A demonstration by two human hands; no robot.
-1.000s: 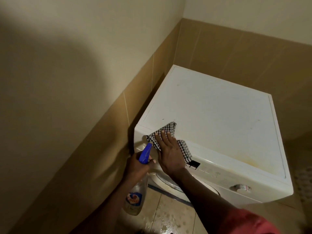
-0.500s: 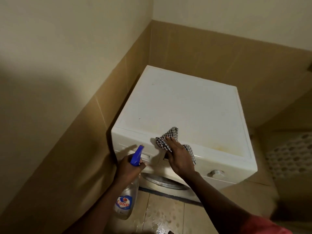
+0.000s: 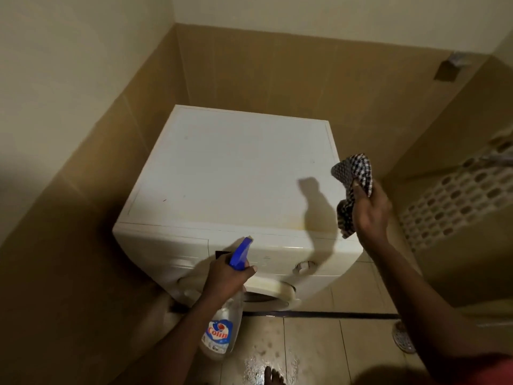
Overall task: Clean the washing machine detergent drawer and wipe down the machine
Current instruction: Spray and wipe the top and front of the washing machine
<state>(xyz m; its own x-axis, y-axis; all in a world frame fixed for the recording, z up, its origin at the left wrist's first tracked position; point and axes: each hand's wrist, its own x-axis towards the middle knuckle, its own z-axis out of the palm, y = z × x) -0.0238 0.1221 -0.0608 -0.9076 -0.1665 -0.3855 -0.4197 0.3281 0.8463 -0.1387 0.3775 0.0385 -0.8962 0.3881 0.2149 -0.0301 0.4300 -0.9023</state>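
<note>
A white front-loading washing machine (image 3: pixel 236 173) stands in a tiled corner, its flat top bare. My left hand (image 3: pixel 224 276) grips a clear spray bottle (image 3: pixel 222 326) with a blue trigger head, held in front of the control panel with the nozzle pointing up toward the top edge. My right hand (image 3: pixel 370 209) holds a black-and-white checked cloth (image 3: pixel 351 179) lifted in the air beside the machine's right front corner. A round dial (image 3: pixel 304 265) sits on the panel's right side. The drawer front at the panel's left looks shut.
Tan tiled walls close in on the left and behind the machine. The floor tiles (image 3: pixel 305 345) in front are wet. A floor drain (image 3: pixel 403 337) lies at lower right, and a perforated white panel (image 3: pixel 455 198) stands to the right. My bare toes (image 3: pixel 273 376) show at the bottom.
My right hand has lifted the cloth off the front edge and swung it right, off the machine. My left hand with the bottle has moved right, toward the panel's middle.
</note>
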